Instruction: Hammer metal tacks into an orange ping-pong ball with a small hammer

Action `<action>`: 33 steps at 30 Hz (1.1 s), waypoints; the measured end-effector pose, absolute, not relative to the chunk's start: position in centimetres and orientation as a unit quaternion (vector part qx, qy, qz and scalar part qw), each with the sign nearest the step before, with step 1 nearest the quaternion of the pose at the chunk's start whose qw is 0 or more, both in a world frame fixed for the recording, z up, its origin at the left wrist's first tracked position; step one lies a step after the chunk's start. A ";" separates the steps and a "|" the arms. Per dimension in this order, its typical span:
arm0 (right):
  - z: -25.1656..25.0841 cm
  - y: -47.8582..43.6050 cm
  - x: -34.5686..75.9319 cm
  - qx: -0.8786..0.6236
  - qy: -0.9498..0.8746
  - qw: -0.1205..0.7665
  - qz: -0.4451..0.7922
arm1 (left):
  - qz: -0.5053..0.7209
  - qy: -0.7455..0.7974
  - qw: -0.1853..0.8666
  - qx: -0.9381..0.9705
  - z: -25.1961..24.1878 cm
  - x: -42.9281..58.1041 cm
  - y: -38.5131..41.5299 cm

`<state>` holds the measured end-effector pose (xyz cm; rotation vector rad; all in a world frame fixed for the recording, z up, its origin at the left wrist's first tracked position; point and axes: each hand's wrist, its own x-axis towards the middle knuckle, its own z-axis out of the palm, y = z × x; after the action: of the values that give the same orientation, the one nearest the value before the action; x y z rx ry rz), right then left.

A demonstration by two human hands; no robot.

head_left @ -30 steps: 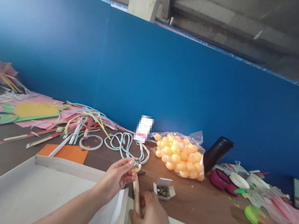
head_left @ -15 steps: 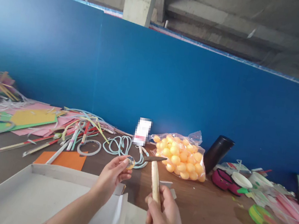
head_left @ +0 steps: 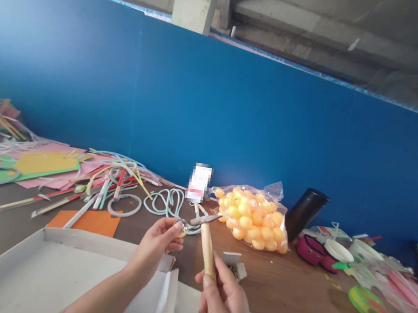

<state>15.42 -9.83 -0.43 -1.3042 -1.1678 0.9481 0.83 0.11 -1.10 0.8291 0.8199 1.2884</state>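
My left hand [head_left: 155,245] pinches a small shiny round thing [head_left: 183,228], silver and gold, between thumb and fingers. Its exact kind is too small to make out. My right hand [head_left: 225,301] is wrapped round the wooden handle of a hammer [head_left: 207,247], which points up and slightly left. The dark, pointed hammer head lies just right of the shiny thing, with a small gap between. Both hands are held above a white open cardboard box [head_left: 79,273] and its flap. Beyond my right hand stands a small white box [head_left: 240,271] with tiny pieces inside.
A clear bag of orange balls [head_left: 254,220] sits behind the hammer, beside a leaning black cylinder [head_left: 307,212]. Pale blue tubing [head_left: 165,203], an orange sheet [head_left: 100,223] and coloured papers [head_left: 48,162] lie to the left. Green tape [head_left: 365,303] and white bowls [head_left: 339,251] are at right.
The hammer and my right hand have shifted left, bringing the head closer to the shiny thing. More of the small white box shows. My left hand stays almost still.
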 end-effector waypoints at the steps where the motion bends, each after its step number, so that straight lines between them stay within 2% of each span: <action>1: -0.4 -9.9 15.4 -0.551 -0.489 0.551 0.391 | 0.566 0.360 0.646 0.364 -1.1 0.8 0.1; 7: -0.3 -10.1 15.1 -0.559 -0.522 0.523 0.375 | 0.577 0.359 0.647 0.346 -0.8 0.8 0.1; 33: -0.1 -10.1 14.9 -0.562 -0.511 0.514 0.399 | 0.586 0.366 0.644 0.328 -0.9 1.0 0.2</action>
<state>14.91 -10.06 -0.12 -1.3498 -1.2275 0.9589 0.97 0.22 -0.87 0.7466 0.8329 1.3342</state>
